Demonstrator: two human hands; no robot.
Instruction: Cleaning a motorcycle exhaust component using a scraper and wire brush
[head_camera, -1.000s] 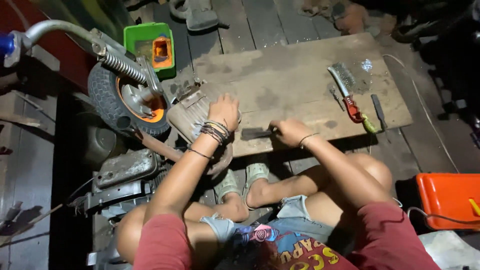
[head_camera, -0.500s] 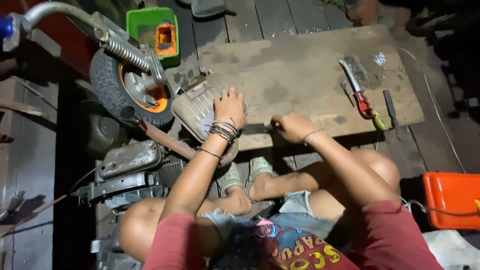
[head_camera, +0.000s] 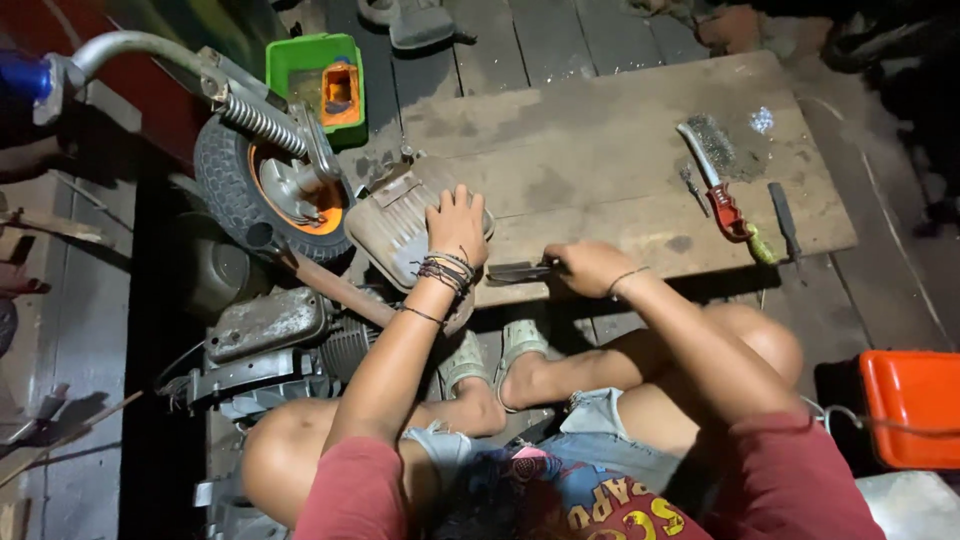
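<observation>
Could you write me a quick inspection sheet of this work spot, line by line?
Surface: bare wooden board on dark floor planks.
Job's things: ribbed metal cover under the left hand; dark flat tool gripped by the right hand.
Clutter: wire brush, small screwdriver, dark file, green tray.
Grippers: both hands busy.
Cables: thin cord across orange container.
Surroundings: small wheel, engine parts.
</observation>
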